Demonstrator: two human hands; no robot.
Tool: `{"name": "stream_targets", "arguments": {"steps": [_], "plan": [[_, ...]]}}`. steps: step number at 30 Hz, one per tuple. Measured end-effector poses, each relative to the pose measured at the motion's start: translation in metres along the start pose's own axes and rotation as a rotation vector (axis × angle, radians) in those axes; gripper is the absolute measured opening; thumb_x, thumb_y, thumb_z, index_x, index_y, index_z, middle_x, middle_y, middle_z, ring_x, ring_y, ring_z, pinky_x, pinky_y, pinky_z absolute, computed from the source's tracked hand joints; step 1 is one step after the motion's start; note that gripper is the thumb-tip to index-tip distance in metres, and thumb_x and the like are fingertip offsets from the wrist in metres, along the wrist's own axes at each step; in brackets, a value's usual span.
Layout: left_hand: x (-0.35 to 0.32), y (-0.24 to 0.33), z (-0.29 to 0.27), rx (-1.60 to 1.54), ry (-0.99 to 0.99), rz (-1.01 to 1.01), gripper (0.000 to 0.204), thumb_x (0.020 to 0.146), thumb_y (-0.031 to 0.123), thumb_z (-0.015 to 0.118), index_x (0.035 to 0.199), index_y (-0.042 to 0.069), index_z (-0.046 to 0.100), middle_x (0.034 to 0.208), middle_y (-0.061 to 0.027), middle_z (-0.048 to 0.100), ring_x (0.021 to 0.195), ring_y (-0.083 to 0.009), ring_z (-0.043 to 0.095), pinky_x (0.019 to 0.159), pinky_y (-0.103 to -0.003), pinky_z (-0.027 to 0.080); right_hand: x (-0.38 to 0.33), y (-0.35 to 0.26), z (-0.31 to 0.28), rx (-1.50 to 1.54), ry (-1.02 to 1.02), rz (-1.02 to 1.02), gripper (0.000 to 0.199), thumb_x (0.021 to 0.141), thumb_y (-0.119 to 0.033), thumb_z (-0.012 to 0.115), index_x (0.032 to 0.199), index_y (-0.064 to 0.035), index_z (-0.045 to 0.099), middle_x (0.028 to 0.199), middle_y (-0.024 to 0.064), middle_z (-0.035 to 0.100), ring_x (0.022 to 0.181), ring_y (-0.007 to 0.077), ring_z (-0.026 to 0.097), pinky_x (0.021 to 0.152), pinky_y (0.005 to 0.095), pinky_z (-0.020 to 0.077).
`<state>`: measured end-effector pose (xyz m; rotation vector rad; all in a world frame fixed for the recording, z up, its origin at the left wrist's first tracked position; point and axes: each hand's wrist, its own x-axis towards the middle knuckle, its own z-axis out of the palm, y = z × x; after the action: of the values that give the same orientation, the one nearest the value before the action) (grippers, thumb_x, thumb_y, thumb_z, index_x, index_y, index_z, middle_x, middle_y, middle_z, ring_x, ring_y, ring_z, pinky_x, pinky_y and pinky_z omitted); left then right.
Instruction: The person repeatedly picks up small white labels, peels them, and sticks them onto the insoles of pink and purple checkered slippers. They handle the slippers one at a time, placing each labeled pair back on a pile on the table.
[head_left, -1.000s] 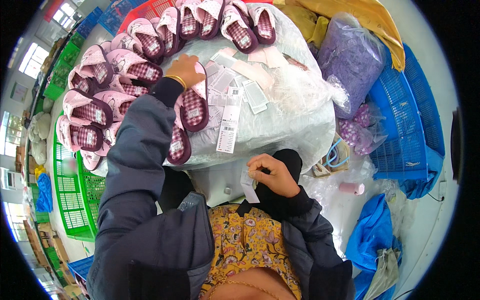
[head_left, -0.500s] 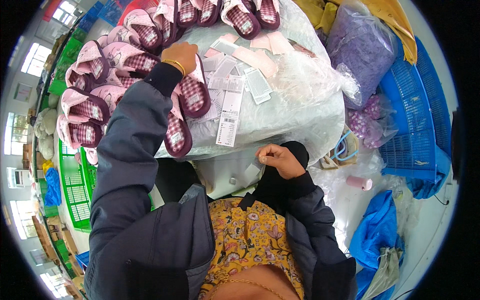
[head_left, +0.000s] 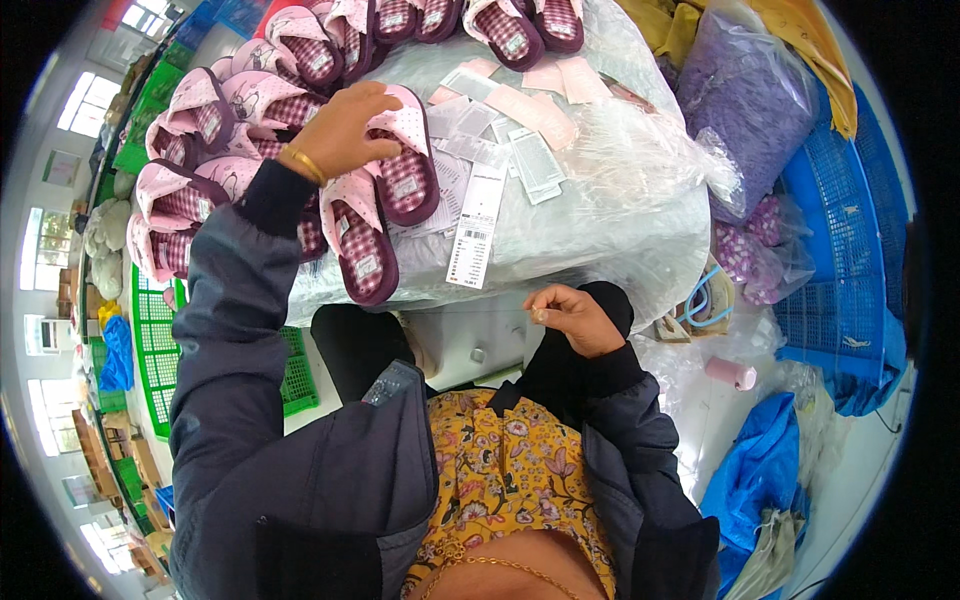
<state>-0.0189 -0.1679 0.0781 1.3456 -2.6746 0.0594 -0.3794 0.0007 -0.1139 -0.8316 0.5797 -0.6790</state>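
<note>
My left hand (head_left: 343, 130) reaches over the slippers, fingers stretched out and thumb apart, at the upper of a pink slipper (head_left: 408, 180) with a maroon checked insole. Just below that one lies a second pink slipper (head_left: 362, 250), its toe toward my left wrist. My right hand (head_left: 575, 318) is held near the table's front edge, above my knee, with thumb and fingers pinched together. Whatever is between those fingertips is too small to make out. Beside the slippers rests a long white printed tag (head_left: 476, 230), among several smaller white tags (head_left: 535, 163).
Many more pink slippers (head_left: 185, 195) crowd the table's left and far sides. Pink card strips (head_left: 530, 112) lie on the plastic-covered table (head_left: 620, 220). At right are a bag of purple material (head_left: 745, 100), a blue basket (head_left: 850, 230) and blue sheeting (head_left: 750, 460). Green crates (head_left: 155, 350) stand left.
My left hand has drawn back leftward and toward me, its fingers spreading from a closed shape. A small clear piece beside my right fingers no longer shows. The view has shifted slightly.
</note>
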Motion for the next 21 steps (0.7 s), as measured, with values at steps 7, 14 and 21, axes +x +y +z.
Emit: {"name": "stream_targets", "arguments": {"steps": [7, 14, 21], "plan": [[-0.047, 0.027, -0.016, -0.027, -0.196, -0.060, 0.081, 0.062, 0.024, 0.085, 0.135, 0.012, 0.053, 0.150, -0.0217, 0.034, 0.134, -0.0390, 0.040, 0.113, -0.044, 0.032, 0.006, 0.001, -0.001, -0.016, -0.009, 0.009, 0.009, 0.091, -0.010, 0.067, 0.095, -0.0037, 0.062, 0.109, 0.0090, 0.060, 0.093, 0.0117, 0.053, 0.086, 0.0284, 0.0408], [-0.047, 0.013, -0.019, 0.124, -0.521, -0.222, 0.099, 0.056, 0.023, 0.085, 0.144, 0.016, 0.040, 0.133, -0.0244, 0.047, 0.107, -0.0438, 0.060, 0.088, -0.045, 0.052, 0.005, 0.004, 0.000, -0.010, 0.021, 0.025, 0.009, 0.091, -0.010, 0.067, 0.095, -0.0035, 0.062, 0.110, 0.0093, 0.060, 0.095, 0.0126, 0.054, 0.087, 0.0288, 0.0416], [-0.043, 0.005, 0.013, 0.385, -0.187, -0.274, 0.029, 0.080, 0.009, 0.061, 0.109, 0.009, 0.056, 0.094, -0.0167, 0.066, 0.084, -0.0381, 0.067, 0.072, -0.048, 0.053, 0.009, 0.004, 0.003, -0.041, 0.024, 0.024, 0.009, 0.090, -0.010, 0.067, 0.095, -0.0031, 0.062, 0.108, 0.0092, 0.060, 0.099, 0.0140, 0.054, 0.089, 0.0298, 0.0412]]}}
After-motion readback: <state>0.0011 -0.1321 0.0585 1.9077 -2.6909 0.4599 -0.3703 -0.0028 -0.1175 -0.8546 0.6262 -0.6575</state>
